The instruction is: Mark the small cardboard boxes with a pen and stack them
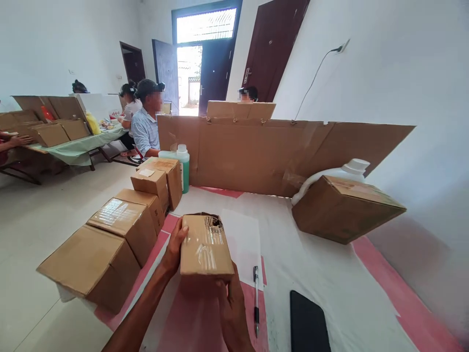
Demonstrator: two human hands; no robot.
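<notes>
So both hands are on a small taped cardboard box point(205, 244) sitting near the front middle of the table point(330, 264). The left hand point(175, 247) has its grip wrapped against the box's left side, fingers pressed flat on the cardboard. The right hand point(230, 305) is clamped on the near end, thumb up over the edge. The top is sealed with clear tape, but the far end looks torn or crumpled, with a dark gap showing. Can't see what's inside it at all.

Stuff that could go sideways, imo: that ragged far end is the weak spot, so if the box gets tipped away, whatever's in there might slide out. The tape is shiny and slick too, so a loose grip could slip. There's a pen point(255, 298) lying just right of the right hand and a black phone point(308, 322) near the table edge, both easy to knock with an elbow.

Other containers: a row of sealed cartons point(120, 230) runs along the left edge, the nearest one overhanging the table a bit, which looks dicey. A bigger carton point(344, 208) sits tilted on the right, leaning by a white jug point(344, 171). A green-liquid bottle point(183, 166) stands by the cardboard screen point(256, 151). Contents of all the cartons are hidden.
</notes>
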